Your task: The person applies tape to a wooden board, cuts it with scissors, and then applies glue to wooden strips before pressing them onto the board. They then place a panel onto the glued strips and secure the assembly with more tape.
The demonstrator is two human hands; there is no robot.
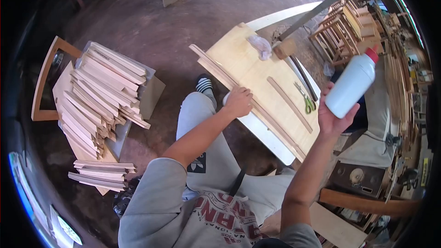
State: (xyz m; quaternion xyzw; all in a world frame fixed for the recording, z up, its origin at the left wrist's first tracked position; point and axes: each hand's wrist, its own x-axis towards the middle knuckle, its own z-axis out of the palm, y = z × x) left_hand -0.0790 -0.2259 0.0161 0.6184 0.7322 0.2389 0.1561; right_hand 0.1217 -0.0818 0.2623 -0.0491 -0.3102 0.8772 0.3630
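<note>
My right hand (334, 121) is raised over the right side of the work board, closed around a white plastic bottle (352, 85) with a red nozzle cap. The bottle tilts with its cap up and to the right. At the near edge of the plywood board (236, 48), my left hand (239, 101) has its fingers closed over a long wooden strip (271, 121). Another thin wooden strip (289, 103) lies farther in on the board. Beside it are green-handled scissors (309, 105). Toward the far end lie a crumpled plastic bag (260, 47) and a wooden block (285, 48).
To my left, a large stack of cut wooden pieces (98, 92) rests on a support, with a curved wooden frame (43, 80) beside it. Wooden chairs (337, 32) stand at the far right. A dark speaker-like box (356, 178) sits to my right.
</note>
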